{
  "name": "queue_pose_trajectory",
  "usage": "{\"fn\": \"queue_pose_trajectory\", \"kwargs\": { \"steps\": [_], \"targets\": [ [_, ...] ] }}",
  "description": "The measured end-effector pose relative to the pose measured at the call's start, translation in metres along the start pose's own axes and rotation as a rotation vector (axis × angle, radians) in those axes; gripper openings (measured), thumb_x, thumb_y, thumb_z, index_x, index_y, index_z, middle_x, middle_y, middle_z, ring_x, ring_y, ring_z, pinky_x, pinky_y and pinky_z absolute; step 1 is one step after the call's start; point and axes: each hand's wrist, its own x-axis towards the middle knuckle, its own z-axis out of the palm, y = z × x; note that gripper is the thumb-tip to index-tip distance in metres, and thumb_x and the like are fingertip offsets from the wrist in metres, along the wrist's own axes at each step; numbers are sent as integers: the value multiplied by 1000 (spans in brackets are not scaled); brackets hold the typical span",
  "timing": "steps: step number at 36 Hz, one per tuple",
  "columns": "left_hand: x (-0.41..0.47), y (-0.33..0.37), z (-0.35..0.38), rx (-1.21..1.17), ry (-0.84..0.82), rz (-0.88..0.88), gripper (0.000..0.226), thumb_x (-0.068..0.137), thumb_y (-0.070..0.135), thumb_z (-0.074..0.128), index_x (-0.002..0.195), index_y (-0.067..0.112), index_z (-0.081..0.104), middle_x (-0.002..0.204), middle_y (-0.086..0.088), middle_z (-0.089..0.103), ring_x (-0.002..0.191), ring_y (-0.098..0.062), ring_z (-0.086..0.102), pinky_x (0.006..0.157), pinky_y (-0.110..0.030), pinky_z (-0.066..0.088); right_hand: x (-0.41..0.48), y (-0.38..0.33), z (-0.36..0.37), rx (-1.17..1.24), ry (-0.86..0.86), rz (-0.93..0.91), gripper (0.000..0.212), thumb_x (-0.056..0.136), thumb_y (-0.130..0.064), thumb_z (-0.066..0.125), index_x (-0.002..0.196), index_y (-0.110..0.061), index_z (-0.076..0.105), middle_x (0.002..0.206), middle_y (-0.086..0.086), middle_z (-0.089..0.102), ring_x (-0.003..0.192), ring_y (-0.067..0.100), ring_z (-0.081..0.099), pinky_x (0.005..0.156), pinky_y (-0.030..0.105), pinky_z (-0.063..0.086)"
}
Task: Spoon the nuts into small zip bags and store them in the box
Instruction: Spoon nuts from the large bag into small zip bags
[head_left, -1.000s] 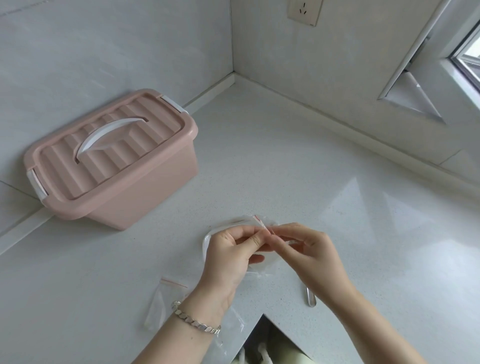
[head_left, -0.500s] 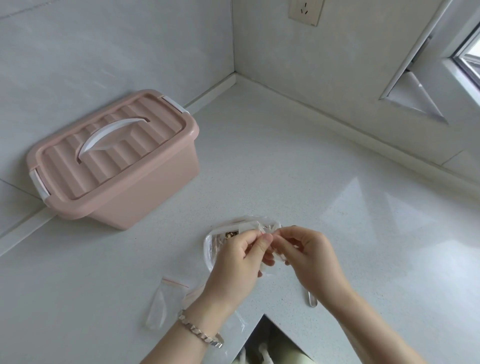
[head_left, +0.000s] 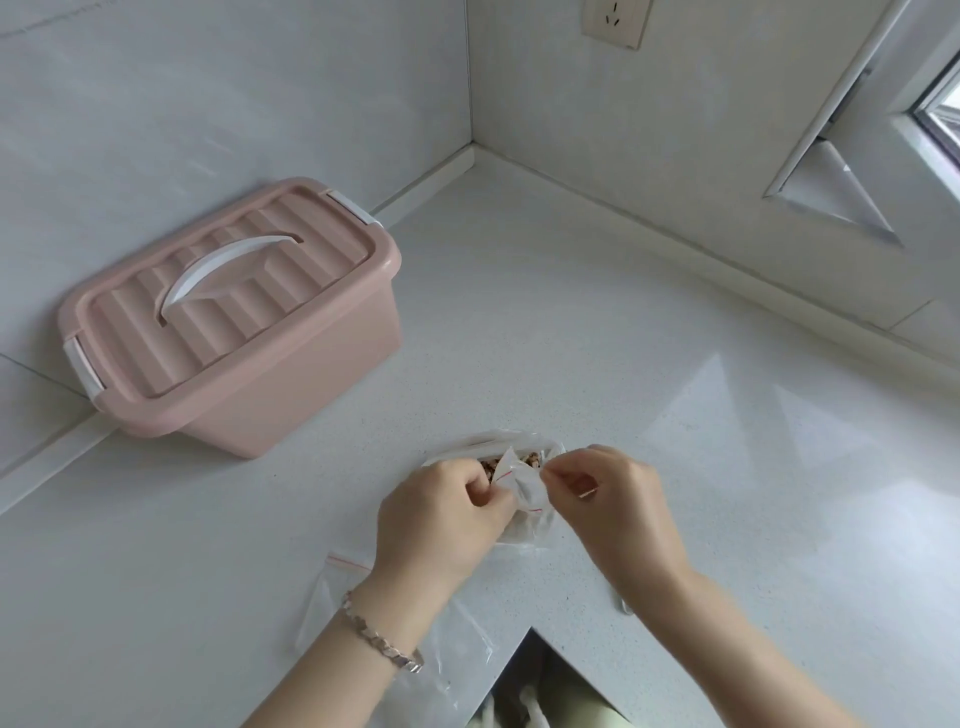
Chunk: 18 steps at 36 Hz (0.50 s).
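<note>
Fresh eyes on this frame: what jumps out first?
The pink box stands out, lid on, at the far left of the white counter. Nearer the camera, the left hand and right hand pinch a small zip bag between them, with brown nuts showing just behind it. Empty bags lie at the front edge.

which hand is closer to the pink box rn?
Left. Left hand pinches the small zip bag on the side toward the pink box; right hand pinches its other side, farther away.
</note>
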Motion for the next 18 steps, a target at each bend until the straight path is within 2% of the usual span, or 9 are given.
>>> {"fn": "queue_pose_trajectory", "kwargs": {
  "steps": [2, 3, 5, 7, 9, 11, 13, 16, 18],
  "targets": [
    [1, -3, 2, -141, 23, 122, 11, 78, 30, 62, 74, 26, 53, 76, 14, 55, 74, -2, 51, 64, -17, 41, 1, -2, 1, 64, 0, 34, 11, 82, -8, 65, 73, -11, 70, 66, -1, 67, 63, 12, 62, 67, 27, 52],
    [1, -4, 2, -236, -6, 164, 17, 77, 32, 64, 89, 32, 51, 93, 20, 52, 91, 5, 50, 75, -12, 40, 3, -4, 0, 129, -10, 65, 13, 82, -7, 64, 72, -13, 69, 64, -1, 67, 60, 10, 63, 66, 25, 53],
    [-1, -10, 5, -334, -126, 246, 57, 71, 46, 66, 117, 43, 32, 122, 35, 31, 119, 19, 27, 96, -5, 28, 4, -8, -2, 268, -47, 126, 16, 83, -6, 64, 71, -17, 67, 59, -1, 67, 55, 6, 63, 61, 18, 53],
    [-2, -12, 9, -298, -191, 317, 89, 63, 53, 73, 129, 45, 13, 132, 40, 9, 131, 20, 2, 108, -8, 14, 5, -11, -2, 386, -119, 164, 13, 83, -6, 64, 73, -14, 68, 57, 0, 67, 53, 6, 63, 57, 16, 51],
    [-2, -13, 15, -222, -168, 365, 100, 58, 56, 74, 135, 39, 12, 133, 37, 15, 134, 15, 3, 113, -17, 13, 5, -14, -1, 473, -213, 175, 11, 83, -7, 63, 73, -9, 68, 56, -1, 65, 53, 8, 63, 56, 17, 50],
    [0, -12, 18, -208, -66, 359, 94, 55, 64, 67, 135, 27, 32, 121, 31, 35, 126, 6, 29, 110, -24, 26, 4, -15, 1, 472, -252, 180, 13, 83, -12, 64, 71, -12, 69, 56, -4, 64, 52, 5, 59, 54, 16, 47],
    [0, -9, 16, -266, -25, 282, 85, 55, 61, 67, 127, 20, 45, 109, 29, 43, 114, 1, 42, 102, -20, 35, 4, -15, 3, 411, -216, 178, 10, 82, -16, 66, 72, -18, 69, 61, -5, 66, 55, 3, 60, 55, 15, 47],
    [-1, -8, 16, -313, -53, 230, 73, 58, 42, 77, 121, 21, 48, 109, 21, 50, 110, -3, 50, 95, -19, 41, 6, -13, 3, 303, -148, 143, 9, 80, -15, 68, 74, -22, 69, 67, -8, 68, 61, 0, 62, 59, 11, 47],
    [-2, -8, 16, -298, -35, 255, 70, 59, 44, 76, 119, 19, 49, 107, 20, 51, 106, -2, 52, 90, -13, 41, 5, -13, 2, 215, -112, 85, 8, 79, -14, 68, 74, -20, 70, 68, -11, 65, 62, 0, 60, 59, 10, 45]
  ]
}}
